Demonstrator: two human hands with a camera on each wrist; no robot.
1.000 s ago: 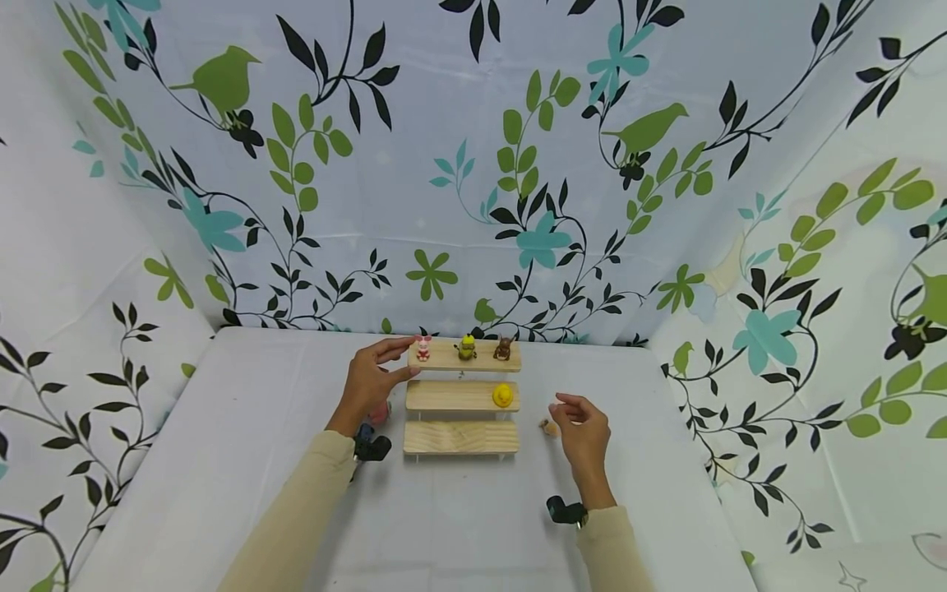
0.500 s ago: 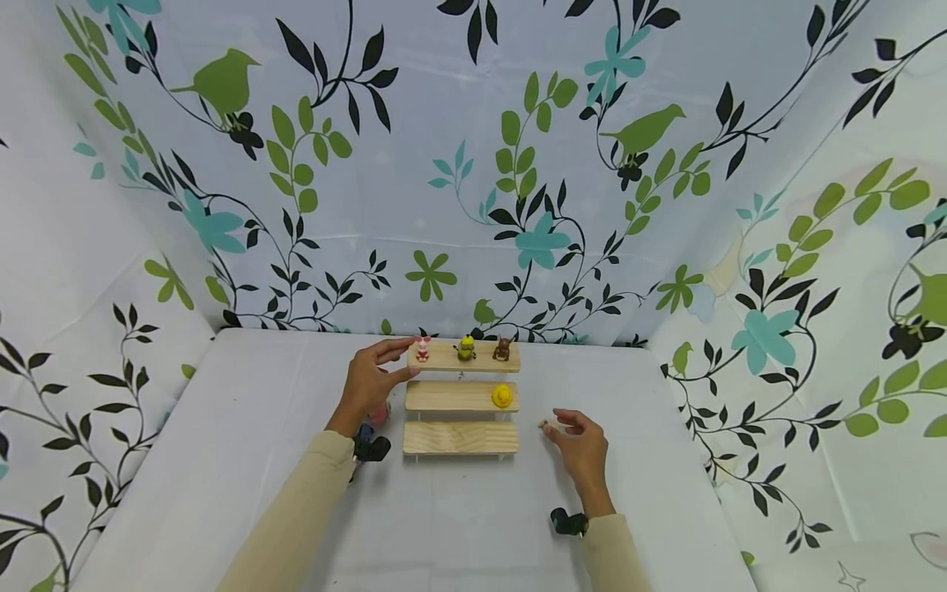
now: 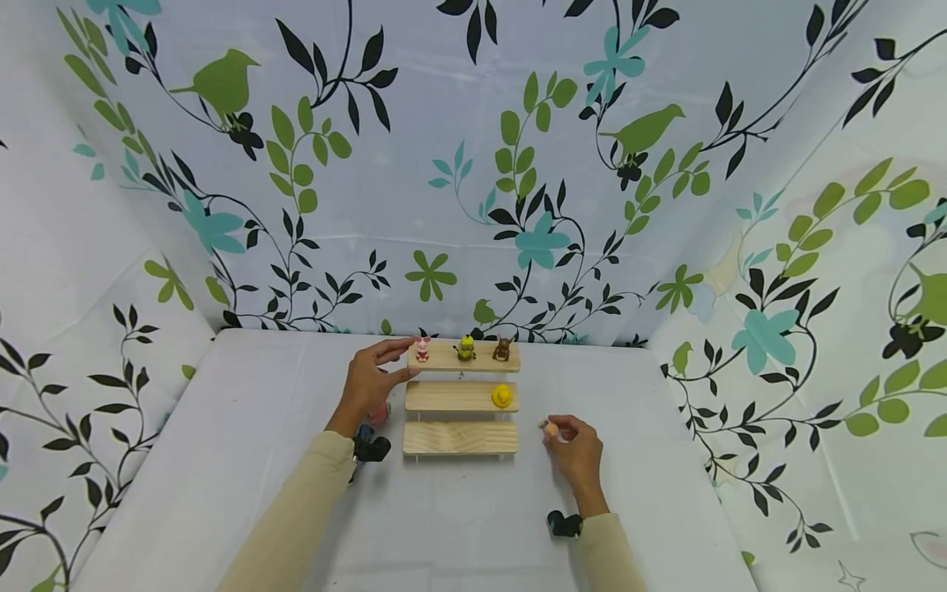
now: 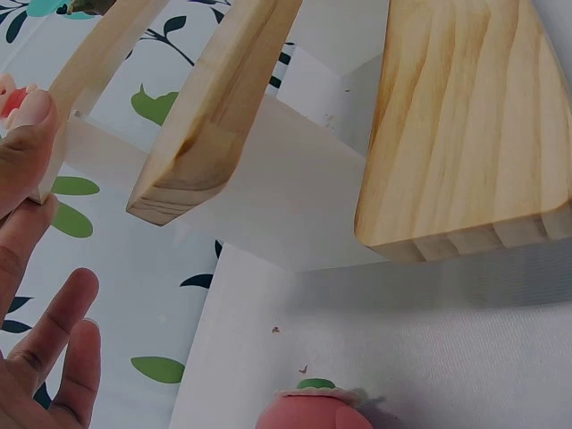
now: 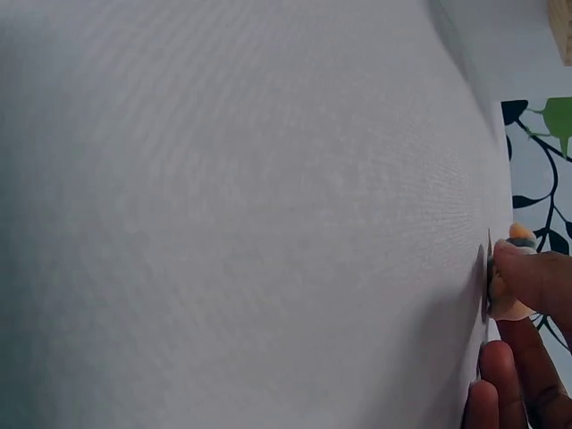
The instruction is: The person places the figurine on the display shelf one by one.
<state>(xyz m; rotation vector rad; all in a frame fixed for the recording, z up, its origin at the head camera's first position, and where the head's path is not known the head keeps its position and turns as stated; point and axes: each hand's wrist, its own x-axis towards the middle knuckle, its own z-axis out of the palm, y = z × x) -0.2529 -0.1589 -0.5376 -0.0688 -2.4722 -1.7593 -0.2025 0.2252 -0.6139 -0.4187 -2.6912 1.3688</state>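
Note:
A three-tier wooden display shelf (image 3: 460,438) stands mid-table. My left hand (image 3: 367,388) holds the left end of its top board, thumb (image 4: 31,134) beside a pink figurine (image 3: 422,350). A green-and-yellow figurine (image 3: 466,349) and a brown one (image 3: 502,351) stand farther along that board. On the middle board's right end sits a yellow duck-like figurine (image 3: 502,395). Right of the shelf, my right hand (image 3: 580,459) pinches a small peach-coloured figurine (image 3: 550,428) low over the table. In the right wrist view, thumb and fingers partly cover this figurine (image 5: 509,302).
A pink round object with a green top (image 4: 315,413) lies on the table left of the shelf, partly behind my left wrist in the head view. White cloth covers the table (image 3: 473,518). A leaf-patterned curtain (image 3: 414,164) hangs behind.
My right hand has come down and toward me onto the small peach-coloured figurine and now pinches it, turning it slightly. The left hand stays at the top board's end.

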